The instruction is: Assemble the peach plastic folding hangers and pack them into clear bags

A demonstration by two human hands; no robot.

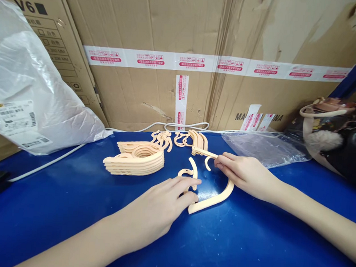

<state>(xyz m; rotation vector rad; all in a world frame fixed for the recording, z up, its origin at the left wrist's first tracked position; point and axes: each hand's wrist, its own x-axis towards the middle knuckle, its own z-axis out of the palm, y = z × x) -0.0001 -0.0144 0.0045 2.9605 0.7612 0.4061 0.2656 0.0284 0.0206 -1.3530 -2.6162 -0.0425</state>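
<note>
In the head view, my right hand (239, 169) is closed on a cream plastic hanger arm (211, 201). The arm's curved end comes out below the hand and runs down to the left along the blue table. My left hand (169, 198) has its thumb and index finger around a cream hanger hook (193, 167), and the fingers hide part of it. Left of the hands is a neat stack of hanger pieces (134, 163). Behind them lie several loose hooks (162, 139) and a small bundle of curved hanger arms (200, 139).
Large cardboard boxes (156, 94) stand along the back of the blue table (233, 245). A white plastic parcel (30, 89) leans at the left. Flat clear plastic bag (263, 150) lies at the back right, near a dark bag (350, 143). A white cable (147, 127) runs along the back.
</note>
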